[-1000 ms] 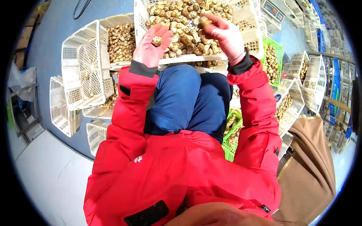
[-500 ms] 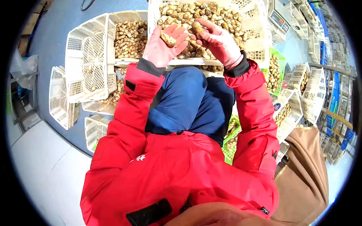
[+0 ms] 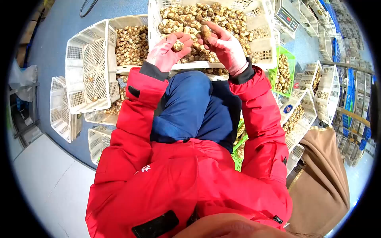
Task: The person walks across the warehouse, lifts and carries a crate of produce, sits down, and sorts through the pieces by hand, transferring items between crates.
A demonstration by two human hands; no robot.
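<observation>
We hold a pale knobbly tuber [image 3: 177, 46] in our loosely curled left hand [image 3: 161, 54], an oblong brown tuber [image 3: 205, 31] pinched narrowly in our right [image 3: 228, 49], both above the white plastic mesh crate [image 3: 260, 20].

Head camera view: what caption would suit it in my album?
Left hand cradles one knobbly piece, right hand grips another, above a white crate of similar ones.

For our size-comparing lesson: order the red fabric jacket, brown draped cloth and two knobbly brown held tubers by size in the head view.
Red fabric jacket
Brown draped cloth
Left knobbly brown tuber, right knobbly brown tuber: too alike to rank
</observation>
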